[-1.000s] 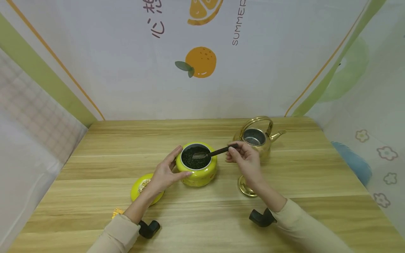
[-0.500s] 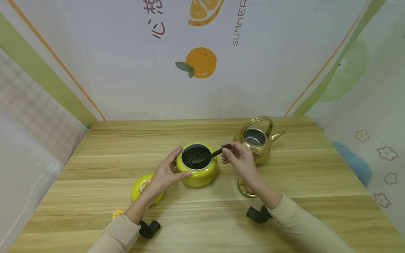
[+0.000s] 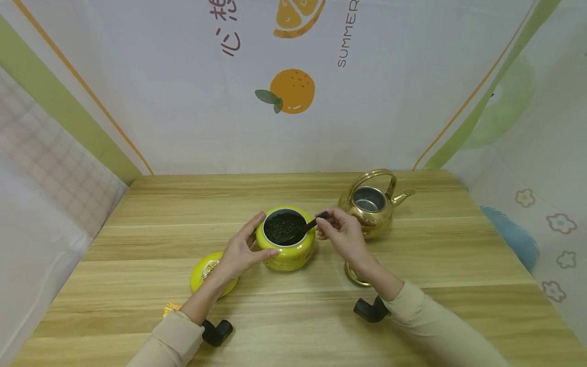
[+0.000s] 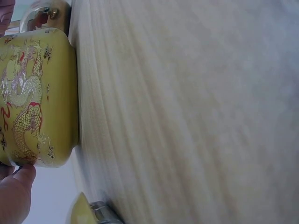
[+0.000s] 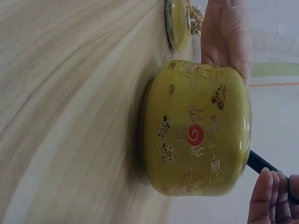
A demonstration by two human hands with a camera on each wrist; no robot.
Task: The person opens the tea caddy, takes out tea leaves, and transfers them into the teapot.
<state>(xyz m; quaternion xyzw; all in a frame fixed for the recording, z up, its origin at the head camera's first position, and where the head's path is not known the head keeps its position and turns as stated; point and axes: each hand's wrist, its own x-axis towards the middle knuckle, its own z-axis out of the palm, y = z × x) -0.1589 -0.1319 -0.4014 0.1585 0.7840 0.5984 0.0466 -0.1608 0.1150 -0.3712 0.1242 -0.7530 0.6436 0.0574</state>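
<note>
A yellow tea jar with a dragon pattern stands upright on the table, its white-rimmed mouth uncovered. Dark tea leaves lie inside. My left hand steadies the jar from its left side, thumb on the front near the rim and fingers around the back left. Between the thumb and fingers of my right hand, just right of the jar, is the dark handle of a tea scoop. The handle slants down over the rim, and the scoop's bowl is down among the leaves, barely distinguishable from them.
A gold kettle with an open top and strainer stands behind my right hand. Its round gold lid lies under my right wrist. The yellow jar lid sits left of the jar, partly behind my left forearm, near a yellow tassel.
My right hand has moved left and slightly down toward the jar. The scoop's bowl, earlier plainly visible above the leaves, has sunk into them. My left hand and the jar stay put.
</note>
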